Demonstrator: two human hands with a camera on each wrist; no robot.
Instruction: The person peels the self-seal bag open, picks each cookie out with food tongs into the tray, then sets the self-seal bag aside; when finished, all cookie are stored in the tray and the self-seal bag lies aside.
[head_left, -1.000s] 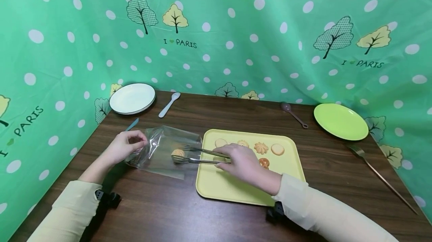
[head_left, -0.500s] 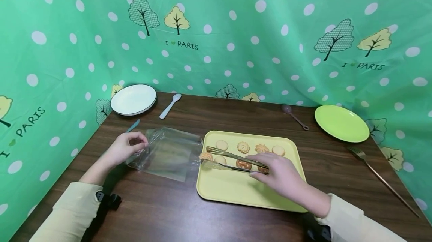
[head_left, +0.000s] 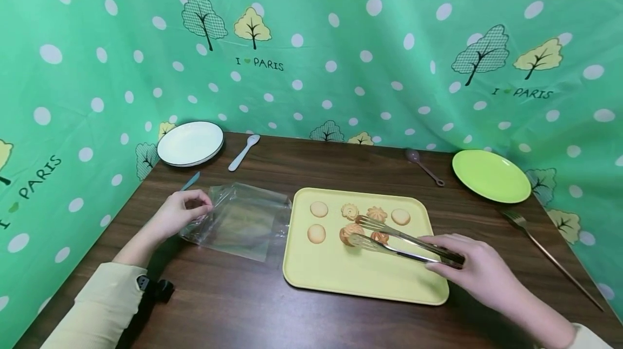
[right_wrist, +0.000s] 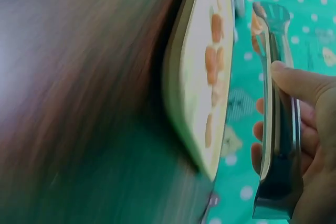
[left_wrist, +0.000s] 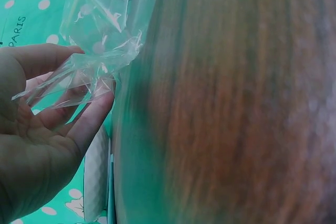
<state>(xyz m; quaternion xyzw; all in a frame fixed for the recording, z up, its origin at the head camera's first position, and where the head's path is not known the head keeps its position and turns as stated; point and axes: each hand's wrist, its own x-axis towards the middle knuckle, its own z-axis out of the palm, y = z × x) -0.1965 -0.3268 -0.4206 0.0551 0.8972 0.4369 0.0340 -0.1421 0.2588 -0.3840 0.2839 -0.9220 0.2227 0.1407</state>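
Observation:
My left hand (head_left: 177, 215) pinches the gathered end of a clear plastic bag (left_wrist: 105, 61), which lies across the table beside the tray in the head view. With my right hand (head_left: 479, 270) I grip metal tongs (head_left: 413, 241), thumb on one arm and fingers on the other in the right wrist view. A swirled round cookie (head_left: 352, 234) sits between the tong tips, over the pale yellow tray (head_left: 336, 276). Several other cookies stay on the tray, among them a plain round one (head_left: 316, 234), a star-shaped one (head_left: 377, 214) and a pretzel-like brown one (head_left: 379, 238) partly behind the tongs.
A white plate (head_left: 191, 143) and a pale spoon (head_left: 244, 152) lie at the back left, near a blue knife (head_left: 191, 180). A purple spoon (head_left: 424, 166), a green plate (head_left: 491, 176) and a long fork (head_left: 555, 257) lie on the right.
The tongs have drawn the swirled cookie out of the bag and carried it right, over the tray's middle. My right hand moved right with them; my left hand stays put on the bag.

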